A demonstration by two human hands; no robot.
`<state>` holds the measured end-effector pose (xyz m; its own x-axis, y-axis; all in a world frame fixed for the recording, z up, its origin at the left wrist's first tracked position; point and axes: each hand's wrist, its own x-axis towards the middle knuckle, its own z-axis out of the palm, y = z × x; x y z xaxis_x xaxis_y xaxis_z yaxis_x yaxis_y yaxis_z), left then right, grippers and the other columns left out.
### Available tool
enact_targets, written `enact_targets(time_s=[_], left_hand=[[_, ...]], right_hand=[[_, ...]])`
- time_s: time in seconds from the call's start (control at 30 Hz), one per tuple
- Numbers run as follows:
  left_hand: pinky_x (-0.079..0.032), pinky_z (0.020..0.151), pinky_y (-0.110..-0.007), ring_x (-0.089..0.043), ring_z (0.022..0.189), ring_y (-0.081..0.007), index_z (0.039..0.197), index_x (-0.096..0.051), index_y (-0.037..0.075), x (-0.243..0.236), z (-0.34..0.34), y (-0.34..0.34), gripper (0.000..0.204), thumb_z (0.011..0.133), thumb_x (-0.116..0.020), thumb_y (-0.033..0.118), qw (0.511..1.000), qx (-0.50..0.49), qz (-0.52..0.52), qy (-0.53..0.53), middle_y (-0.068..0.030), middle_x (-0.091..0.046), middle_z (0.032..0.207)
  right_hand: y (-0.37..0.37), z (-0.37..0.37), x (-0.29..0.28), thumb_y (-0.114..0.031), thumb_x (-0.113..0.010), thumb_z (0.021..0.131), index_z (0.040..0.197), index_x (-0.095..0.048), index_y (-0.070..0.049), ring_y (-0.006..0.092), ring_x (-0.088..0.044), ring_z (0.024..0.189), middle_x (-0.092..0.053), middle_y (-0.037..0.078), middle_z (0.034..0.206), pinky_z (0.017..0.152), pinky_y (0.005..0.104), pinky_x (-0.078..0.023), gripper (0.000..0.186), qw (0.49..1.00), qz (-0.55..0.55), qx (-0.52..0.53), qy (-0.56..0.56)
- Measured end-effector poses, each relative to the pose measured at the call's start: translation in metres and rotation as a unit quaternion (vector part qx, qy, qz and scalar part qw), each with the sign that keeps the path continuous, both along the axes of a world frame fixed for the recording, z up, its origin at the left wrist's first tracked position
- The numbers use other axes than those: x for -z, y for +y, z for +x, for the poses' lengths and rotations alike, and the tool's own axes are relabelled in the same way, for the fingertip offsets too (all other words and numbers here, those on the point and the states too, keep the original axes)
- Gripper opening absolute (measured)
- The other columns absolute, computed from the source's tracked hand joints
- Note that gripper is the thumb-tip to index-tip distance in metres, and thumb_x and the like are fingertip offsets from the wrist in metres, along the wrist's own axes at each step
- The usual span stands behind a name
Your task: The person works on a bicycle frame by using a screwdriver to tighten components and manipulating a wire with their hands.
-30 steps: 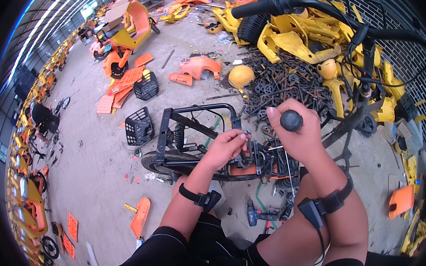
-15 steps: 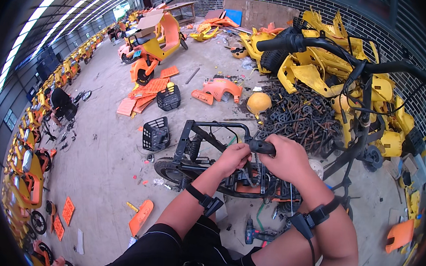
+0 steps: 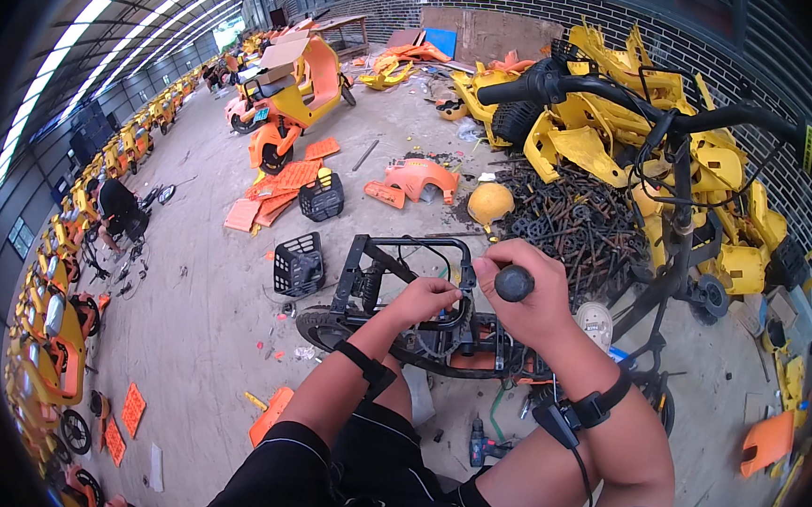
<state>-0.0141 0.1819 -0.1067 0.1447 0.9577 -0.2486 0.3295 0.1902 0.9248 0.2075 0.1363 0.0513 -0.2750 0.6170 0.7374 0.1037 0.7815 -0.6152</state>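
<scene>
A stripped black scooter frame lies before me, its rear wheel at the left. My right hand is closed around a black-handled tool, whose rounded butt points toward me; its working end is hidden. My left hand is at the frame's upright tube, its thumb and fingers pinched together. What they pinch, if anything, is too small to make out. Below the frame, a cordless drill rests on the floor near my legs.
Handlebars on a black stem rise at the right. Behind them are yellow panels and a heap of dark metal parts. A black basket, orange panels and a yellow-orange scooter stand farther left. Another person crouches at far left.
My right hand has lifted slightly and turned the tool's butt toward me. My left hand has moved left and a little down, away from the tool. The view has shifted slightly.
</scene>
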Motion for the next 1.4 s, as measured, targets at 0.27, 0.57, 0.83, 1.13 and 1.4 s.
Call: enact_targets(time_s=[0.27, 0.57, 0.83, 1.13, 1.4], left_hand=[[-0.046, 0.064, -0.027, -0.057, 0.07, -0.009, 0.1, -0.072, -0.004, 0.022, 0.003, -0.001, 0.029, 0.096, -0.068, 0.025, 0.995, 0.006, 0.095, 0.008, -0.0016, -0.066, 0.078], [-0.048, 0.067, -0.027, -0.057, 0.074, -0.0081, 0.106, -0.071, -0.005, 0.011, 0.003, -0.008, 0.026, 0.094, -0.068, 0.019, 0.997, 0.01, 0.081, -0.013, -0.0009, -0.067, 0.082], [-0.048, 0.066, -0.027, -0.058, 0.073, -0.0076, 0.11, -0.071, -0.004, 0.026, 0.001, -0.003, 0.028, 0.088, -0.071, 0.014, 0.992, 0.011, 0.119, 0.034, -0.0035, -0.068, 0.085], [-0.044, 0.063, -0.028, -0.051, 0.067, -0.0111, 0.106, -0.072, -0.002, 0.02, 0.01, -0.01, 0.025, 0.084, -0.074, 0.007, 0.965, 0.011, 0.237, 0.109, -0.003, -0.054, 0.077], [-0.044, 0.063, -0.033, -0.053, 0.066, -0.0197, 0.105, -0.071, -0.001, 0.027, 0.01, -0.016, 0.023, 0.084, -0.074, 0.007, 0.929, 0.016, 0.33, 0.167, -0.0084, -0.055, 0.075]], right_hand=[[0.011, -0.011, 0.007, -0.012, -0.076, 0.088, 0.098, -0.065, -0.003, 0.0162, -0.066, 0.076, -0.067, 0.008, 0.084, 0.07, 0.0293, -0.053, 0.017, 1.0, -0.019, 0.023, 0.007], [0.007, -0.006, 0.005, -0.018, -0.068, 0.097, 0.107, -0.062, -0.005, 0.0109, -0.061, 0.08, -0.066, 0.003, 0.091, 0.073, 0.0245, -0.049, 0.017, 0.995, -0.088, -0.036, 0.038], [0.017, 0.004, 0.0, -0.023, -0.067, 0.099, 0.115, -0.057, -0.004, 0.0084, -0.057, 0.068, -0.06, 0.0, 0.081, 0.063, 0.023, -0.047, 0.027, 0.935, -0.264, -0.033, 0.236], [0.036, 0.0, 0.007, -0.027, -0.053, 0.106, 0.123, -0.049, -0.004, 0.0113, -0.053, 0.08, -0.051, 0.002, 0.089, 0.075, 0.0269, -0.046, 0.029, 0.919, -0.217, -0.049, 0.325], [0.04, -0.011, 0.012, -0.027, -0.055, 0.105, 0.12, -0.048, -0.003, 0.0108, -0.054, 0.076, -0.053, 0.002, 0.086, 0.075, 0.0283, -0.048, 0.029, 0.925, -0.221, -0.091, 0.297]])
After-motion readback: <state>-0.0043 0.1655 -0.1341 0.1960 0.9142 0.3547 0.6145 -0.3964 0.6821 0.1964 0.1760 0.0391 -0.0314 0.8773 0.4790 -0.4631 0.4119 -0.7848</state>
